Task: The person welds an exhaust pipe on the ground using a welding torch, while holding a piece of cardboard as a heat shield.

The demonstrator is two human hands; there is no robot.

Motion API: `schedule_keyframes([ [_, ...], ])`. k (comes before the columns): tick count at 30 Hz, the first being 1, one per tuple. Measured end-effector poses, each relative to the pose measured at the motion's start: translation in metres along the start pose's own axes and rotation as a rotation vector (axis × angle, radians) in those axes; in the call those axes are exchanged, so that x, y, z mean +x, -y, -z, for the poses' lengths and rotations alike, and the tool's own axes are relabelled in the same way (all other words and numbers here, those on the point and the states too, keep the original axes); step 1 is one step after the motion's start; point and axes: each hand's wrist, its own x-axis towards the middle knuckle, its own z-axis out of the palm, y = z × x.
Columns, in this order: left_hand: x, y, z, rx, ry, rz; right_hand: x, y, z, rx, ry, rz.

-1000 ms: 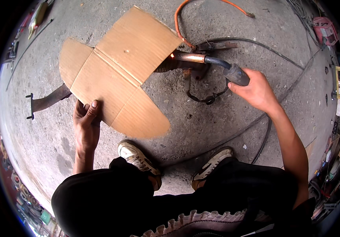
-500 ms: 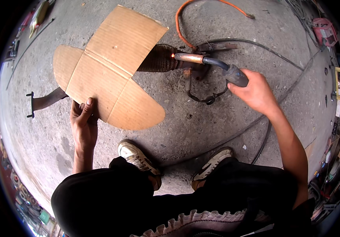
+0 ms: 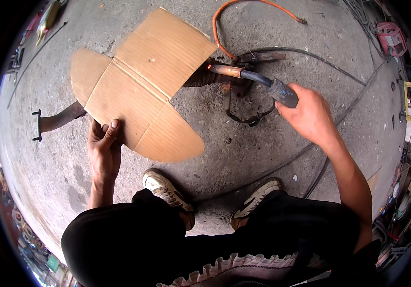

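Observation:
My left hand (image 3: 105, 152) pinches the near edge of a folded piece of brown cardboard (image 3: 143, 88), thumb on top and fingers underneath. The cardboard is held over a rusty exhaust pipe (image 3: 62, 119), whose flanged left end sticks out and whose middle is hidden. At the cardboard's right edge a bit of dark ribbed pipe section (image 3: 198, 80) still shows. My right hand (image 3: 310, 115) is closed round the black handle of a welding torch (image 3: 255, 77). Its copper nozzle points left, with a small orange glow at the tip beside the pipe's right end.
An orange hose (image 3: 219, 29) curls on the concrete floor (image 3: 243, 153) beyond the pipe. Dark cables (image 3: 310, 53) run across the floor at the right. My shoes (image 3: 166, 188) stand close below the work. A pink plastic thing (image 3: 392, 39) lies at the far right.
The cardboard has shifted right and slightly nearer in my left hand, covering more of the ribbed section. The torch has moved only a little.

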Motion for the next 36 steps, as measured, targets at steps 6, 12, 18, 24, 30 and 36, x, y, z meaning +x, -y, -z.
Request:
schedule_keyframes([
  [6, -0.002, 0.000, 0.000, 0.019, 0.048, 0.012, -0.001, 0.003, 0.001, -0.037, -0.012, 0.003],
  [12, -0.002, -0.004, -0.009, -0.017, -0.097, -0.062, -0.004, -0.007, -0.004, -0.008, -0.087, 0.061],
  [18, 0.006, -0.003, 0.025, 0.003, -0.119, -0.076, -0.006, -0.004, 0.003, -0.017, -0.049, 0.003],
  [24, 0.001, -0.005, 0.002, -0.017, -0.096, -0.066, -0.007, 0.004, 0.004, -0.037, -0.017, -0.012],
  [30, -0.001, -0.003, -0.005, -0.027, -0.082, -0.041, -0.005, 0.003, -0.001, -0.051, -0.038, 0.015],
  [36, 0.001, 0.005, -0.010, -0.026, 0.009, 0.038, -0.005, 0.002, 0.000, -0.066, -0.032, 0.002],
])
